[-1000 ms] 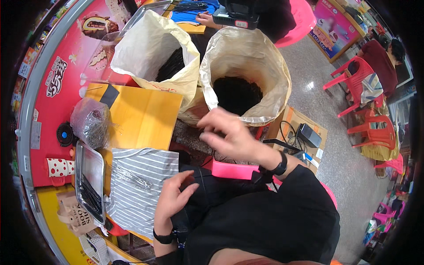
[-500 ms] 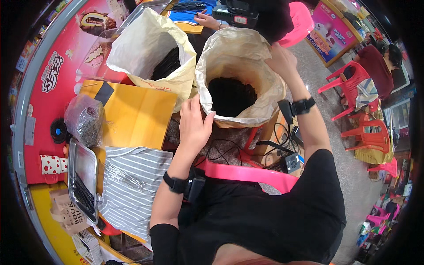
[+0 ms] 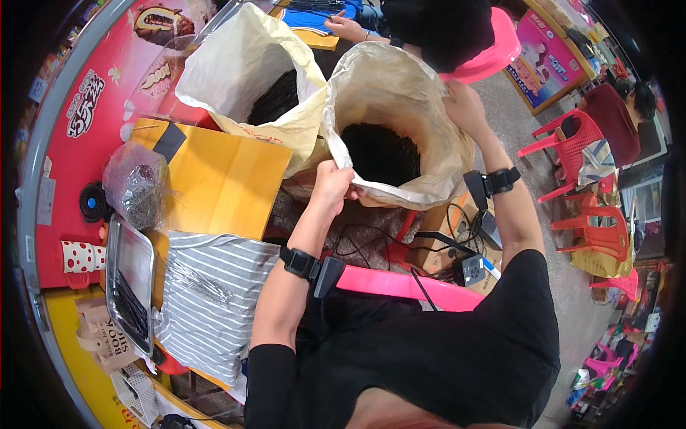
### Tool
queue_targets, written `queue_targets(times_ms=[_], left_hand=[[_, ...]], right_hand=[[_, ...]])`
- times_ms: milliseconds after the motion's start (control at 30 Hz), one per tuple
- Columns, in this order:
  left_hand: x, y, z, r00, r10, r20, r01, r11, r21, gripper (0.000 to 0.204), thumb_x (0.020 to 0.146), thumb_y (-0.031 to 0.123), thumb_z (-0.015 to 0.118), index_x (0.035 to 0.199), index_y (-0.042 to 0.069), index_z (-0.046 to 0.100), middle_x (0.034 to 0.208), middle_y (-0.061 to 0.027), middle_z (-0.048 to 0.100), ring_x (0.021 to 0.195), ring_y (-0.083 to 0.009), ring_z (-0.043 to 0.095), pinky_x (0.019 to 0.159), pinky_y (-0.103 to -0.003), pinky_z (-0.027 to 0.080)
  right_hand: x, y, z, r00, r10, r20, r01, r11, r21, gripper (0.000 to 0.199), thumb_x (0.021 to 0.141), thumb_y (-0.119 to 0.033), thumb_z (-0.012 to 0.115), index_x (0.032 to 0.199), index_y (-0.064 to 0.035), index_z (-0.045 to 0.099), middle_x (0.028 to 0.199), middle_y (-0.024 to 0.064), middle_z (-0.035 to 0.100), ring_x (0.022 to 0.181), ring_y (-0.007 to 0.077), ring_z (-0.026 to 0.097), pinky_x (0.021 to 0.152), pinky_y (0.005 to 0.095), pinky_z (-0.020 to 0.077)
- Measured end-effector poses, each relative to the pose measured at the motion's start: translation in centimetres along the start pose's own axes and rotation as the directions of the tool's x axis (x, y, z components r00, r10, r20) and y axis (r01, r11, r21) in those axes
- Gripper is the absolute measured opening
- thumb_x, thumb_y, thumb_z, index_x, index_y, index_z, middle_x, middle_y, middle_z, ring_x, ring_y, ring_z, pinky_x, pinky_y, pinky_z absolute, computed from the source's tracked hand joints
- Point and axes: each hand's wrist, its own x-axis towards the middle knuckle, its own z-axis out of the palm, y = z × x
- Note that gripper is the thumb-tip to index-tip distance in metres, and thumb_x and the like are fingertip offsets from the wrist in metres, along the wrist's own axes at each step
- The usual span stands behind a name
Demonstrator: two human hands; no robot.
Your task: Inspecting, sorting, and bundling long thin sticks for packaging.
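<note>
A large cream woven sack (image 3: 386, 71) stands open in front of me, with a dark mass of thin strands (image 3: 380, 154) deep inside. My left hand (image 3: 334, 187) is closed on its near-left rim, the fingers curled around the edge. On the right side of the same rim, my right hand (image 3: 464, 107) grips the sack's edge, though its fingertips are partly hidden. Close on the left, a second open sack (image 3: 214, 82) holds a bundle of black strips (image 3: 275, 100). Its side almost touches the first sack.
A wooden table (image 3: 214, 182) on the left bears a plastic-wrapped bundle (image 3: 136, 189), a striped cloth (image 3: 214, 286) and a metal tray (image 3: 146, 250). A pink stool (image 3: 400, 286) is before me. Cables (image 3: 457, 222) lie by a cardboard box. Another person's hand (image 3: 346, 28) is beyond the sacks.
My left hand has gone from extended fingers to a closed grip on the sack's rim. My right hand has shifted slightly right. The other person's dark-haired head has come further into view.
</note>
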Motion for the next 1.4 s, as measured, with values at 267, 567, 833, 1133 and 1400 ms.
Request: queue_targets(times_ms=[267, 567, 833, 1133, 1400], left_hand=[[0.2, -0.4, 0.7, 0.999, 0.034, 0.018, -0.033, 0.998, -0.06, 0.01, 0.076, -0.004, 0.044, 0.08, -0.006, 0.053, 0.067, -0.0163, 0.061, 0.049, -0.0224, 0.061, 0.037, -0.027, 0.044], [-1.8, 0.3, -1.8, 0.999, -0.048, 0.009, 0.049, 0.998, -0.048, 0.009, 0.083, 0.005, 0.055, 0.083, -0.004, 0.054, 0.069, -0.0147, 0.062, 0.046, -0.0178, 0.06, 0.036, -0.024, 0.045], [-4.6, 0.5, -3.6, 0.995, -0.048, 0.089, 0.049, 0.999, -0.008, 0.036, 0.095, 0.031, 0.056, 0.116, 0.002, 0.055, 0.093, -0.0099, 0.066, 0.07, -0.0153, 0.066, 0.059, -0.023, 0.051], [-9.5, -2.9, -6.9, 0.991, -0.131, -0.034, 0.135, 0.961, 0.24, 0.049, 0.088, 0.021, 0.064, 0.127, -0.006, 0.051, 0.095, -0.0085, 0.065, 0.071, -0.0114, 0.061, 0.062, -0.024, 0.048], [-19.1, -0.1, -8.1, 0.996, 0.019, 0.092, -0.044, 0.962, 0.271, 0.037, 0.09, 0.009, 0.06, 0.125, -0.003, 0.053, 0.101, -0.0097, 0.066, 0.085, -0.0118, 0.062, 0.076, -0.024, 0.049]], right_hand=[[-3.6, -2.7, -0.3, 0.996, 0.007, 0.092, -0.015, 0.996, 0.09, 0.028, 0.075, -0.012, 0.058, 0.101, -0.0043, 0.062, 0.092, 0.0238, 0.063, 0.09, 0.0424, 0.059, 0.076, 0.0485, 0.0463], [-4.8, -3.8, -0.7, 0.991, 0.044, 0.129, -0.061, 0.989, 0.133, 0.03, 0.076, -0.009, 0.06, 0.105, -0.003, 0.064, 0.094, 0.023, 0.064, 0.092, 0.0407, 0.06, 0.078, 0.0447, 0.0467], [-3.1, -1.4, -0.2, 0.997, 0.08, -0.018, -0.073, 0.966, 0.25, 0.029, 0.076, -0.009, 0.06, 0.101, 0.0053, 0.063, 0.089, 0.0242, 0.066, 0.087, 0.0339, 0.065, 0.079, 0.0385, 0.0478], [-2.4, 0.3, -1.3, 0.986, 0.125, 0.113, -0.155, 0.933, 0.325, 0.044, 0.078, -0.034, 0.071, 0.107, -0.0008, 0.065, 0.085, 0.0195, 0.068, 0.078, 0.0266, 0.067, 0.072, 0.0363, 0.0503], [-2.9, 5.8, -1.8, 0.943, 0.321, -0.088, -0.24, 0.841, 0.485, 0.028, 0.083, -0.017, 0.059, 0.101, 0.0034, 0.065, 0.082, 0.0146, 0.068, 0.074, 0.0203, 0.064, 0.069, 0.0322, 0.0496]])
